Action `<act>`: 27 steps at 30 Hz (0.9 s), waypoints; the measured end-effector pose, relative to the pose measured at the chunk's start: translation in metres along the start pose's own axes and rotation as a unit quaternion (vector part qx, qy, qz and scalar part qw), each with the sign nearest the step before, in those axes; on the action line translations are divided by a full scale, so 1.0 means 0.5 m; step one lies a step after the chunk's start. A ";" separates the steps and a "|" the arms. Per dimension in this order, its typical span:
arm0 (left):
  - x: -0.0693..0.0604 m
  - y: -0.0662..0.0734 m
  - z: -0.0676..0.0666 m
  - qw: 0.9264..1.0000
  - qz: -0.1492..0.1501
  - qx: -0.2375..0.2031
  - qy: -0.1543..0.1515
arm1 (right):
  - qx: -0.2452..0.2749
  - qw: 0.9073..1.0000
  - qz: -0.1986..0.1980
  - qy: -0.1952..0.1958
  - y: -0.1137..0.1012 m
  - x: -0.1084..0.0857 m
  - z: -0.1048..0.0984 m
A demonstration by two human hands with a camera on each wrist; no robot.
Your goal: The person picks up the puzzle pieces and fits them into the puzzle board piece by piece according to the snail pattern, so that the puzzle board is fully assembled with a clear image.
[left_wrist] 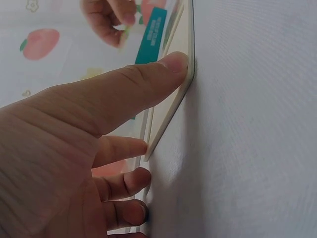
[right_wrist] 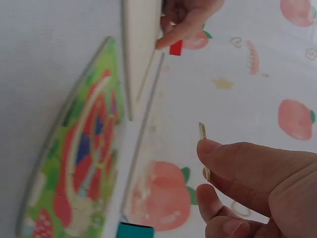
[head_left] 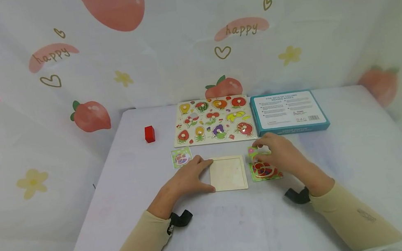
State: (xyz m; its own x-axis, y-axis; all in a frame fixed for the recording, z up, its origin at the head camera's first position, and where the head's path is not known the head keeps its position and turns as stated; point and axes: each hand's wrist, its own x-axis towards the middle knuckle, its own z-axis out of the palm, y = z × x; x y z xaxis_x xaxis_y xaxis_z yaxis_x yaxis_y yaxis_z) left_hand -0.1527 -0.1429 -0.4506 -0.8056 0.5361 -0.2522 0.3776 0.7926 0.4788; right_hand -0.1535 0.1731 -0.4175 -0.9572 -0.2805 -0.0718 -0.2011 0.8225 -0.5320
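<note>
A shallow square wooden puzzle tray (head_left: 228, 174) lies bare in front of me. My left hand (head_left: 188, 178) is at its left side, thumb on the near corner, index fingertip at the far corner; the other fingers (left_wrist: 126, 182) are loose and spread. To the tray's right lies a green-edged jigsaw picture (head_left: 266, 172) with a red fruit, its joints visible in the right wrist view. Above it, my right hand (head_left: 280, 153) pinches a thin puzzle piece (right_wrist: 202, 130) between thumb and fingers. That piece shows edge-on, so its print is hidden.
A small square picture card (head_left: 181, 157) lies beyond my left hand. A red block (head_left: 149, 134) stands at the back left. Behind the tray are a fruit knob-puzzle board (head_left: 205, 129) and a teal-edged box (head_left: 288, 111). A fruit-print curtain (head_left: 176, 41) hangs at the back.
</note>
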 end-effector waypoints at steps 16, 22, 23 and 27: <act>0.004 0.006 -0.002 1.000 0.002 0.009 -0.006 | 0.034 0.996 -0.046 0.071 -0.056 -0.061 -0.076; -0.001 0.006 0.001 1.000 0.000 0.003 -0.005 | 0.049 0.992 -0.062 0.097 -0.084 -0.069 -0.090; -0.001 0.005 0.001 1.000 -0.001 0.001 -0.005 | 0.053 0.991 -0.065 0.101 -0.088 -0.069 -0.093; -0.001 0.003 0.003 1.000 -0.006 -0.003 -0.004 | 0.066 0.989 -0.071 0.110 -0.108 -0.069 -0.100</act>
State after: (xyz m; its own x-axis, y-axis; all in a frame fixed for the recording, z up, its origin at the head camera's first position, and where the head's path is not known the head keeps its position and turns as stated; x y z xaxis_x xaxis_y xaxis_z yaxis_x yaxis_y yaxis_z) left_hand -0.1510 -0.1414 -0.4512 -0.8063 0.5285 -0.2656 0.3644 0.7976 0.4807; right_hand -0.1198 0.1631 -0.3438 -0.9460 -0.2633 0.1892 -0.3227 0.7065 -0.6298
